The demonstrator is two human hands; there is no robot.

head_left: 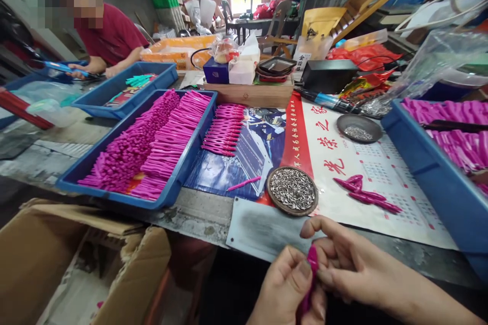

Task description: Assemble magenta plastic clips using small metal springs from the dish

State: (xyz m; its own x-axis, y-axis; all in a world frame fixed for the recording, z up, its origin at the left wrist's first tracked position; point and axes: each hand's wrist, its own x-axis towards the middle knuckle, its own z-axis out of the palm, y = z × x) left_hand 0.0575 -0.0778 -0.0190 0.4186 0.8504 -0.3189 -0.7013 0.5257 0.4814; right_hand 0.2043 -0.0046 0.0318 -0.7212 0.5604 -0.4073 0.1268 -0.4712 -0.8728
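Note:
Low at the front edge of the table, my left hand [287,284] is closed around a slim magenta plastic piece [313,259], its thumb pressed along the side. The piece points upward, and its lower part is mostly hidden by my fingers. My right hand [343,259] meets it from the right, thumb and bent fingers against its upper end, index finger arched above. Just beyond lies a grey plate [263,228]. A round bowl of small metal pins [293,190] overlaps its far edge. Several magenta pieces [368,195] lie loose on the calendar sheet to the right.
A blue tray [173,183] of magenta sticks stands left, beside a row of magenta clip-like pieces [224,129]. Another blue tray [423,172] bounds the right. A darker dish [359,128] holds more pins. An open cardboard box [145,269] sits below left. A person in a red shirt [110,30] works far left.

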